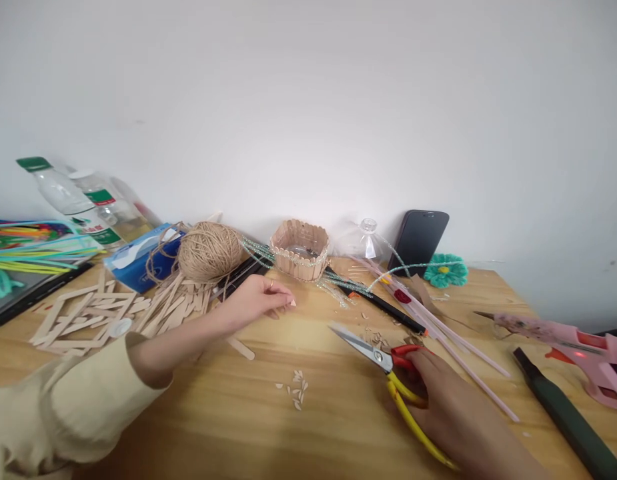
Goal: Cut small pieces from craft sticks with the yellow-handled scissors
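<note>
My left hand (268, 298) is closed in a pinch on a small pale wood chip (293, 303), held above the table just in front of the small basket (299, 268) edged with craft sticks. On the right, my right hand (433, 393) grips a pair of scissors (383, 363) with red and yellow handles. Their blades point up and left, looking nearly closed. Between the hands, a little pile of cut wood chips (299, 390) lies on the wooden table (223, 427). More brown scraps (377, 337) are scattered beyond the scissors.
Left: loose craft sticks (83, 317), a twine ball (211, 250), a blue packet (138, 260), plastic bottles (63, 190) and coloured pipe cleaners (43, 257). Right: a phone (419, 240) leaning on the wall, a teal flower (445, 270), a black pen (388, 307), a pink glue gun (578, 347) and a dark green tool (563, 407).
</note>
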`<act>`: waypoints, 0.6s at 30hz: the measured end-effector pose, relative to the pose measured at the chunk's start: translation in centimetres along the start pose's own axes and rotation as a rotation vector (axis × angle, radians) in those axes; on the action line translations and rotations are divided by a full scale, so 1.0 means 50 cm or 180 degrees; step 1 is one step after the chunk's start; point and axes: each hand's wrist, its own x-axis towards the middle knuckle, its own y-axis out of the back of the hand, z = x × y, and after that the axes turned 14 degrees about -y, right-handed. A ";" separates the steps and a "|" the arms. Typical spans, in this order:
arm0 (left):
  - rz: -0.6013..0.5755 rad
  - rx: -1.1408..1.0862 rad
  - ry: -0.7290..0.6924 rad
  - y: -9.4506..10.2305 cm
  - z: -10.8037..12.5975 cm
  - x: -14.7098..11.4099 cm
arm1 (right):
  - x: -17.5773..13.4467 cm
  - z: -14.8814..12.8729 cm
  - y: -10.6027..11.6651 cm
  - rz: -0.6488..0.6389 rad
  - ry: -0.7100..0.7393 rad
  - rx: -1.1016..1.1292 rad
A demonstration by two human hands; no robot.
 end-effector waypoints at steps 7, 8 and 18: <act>0.0381 -0.1712 0.0705 -0.016 0.088 -0.075 | -0.004 -0.009 0.014 0.0282 0.0450 -0.0613; 0.0444 -0.1884 0.0772 -0.022 0.096 -0.082 | -0.009 -0.014 0.018 0.0458 0.0443 -0.0715; 0.0664 -0.2049 0.0288 -0.063 0.147 -0.127 | -0.094 -0.181 0.065 -0.0033 0.1101 0.1772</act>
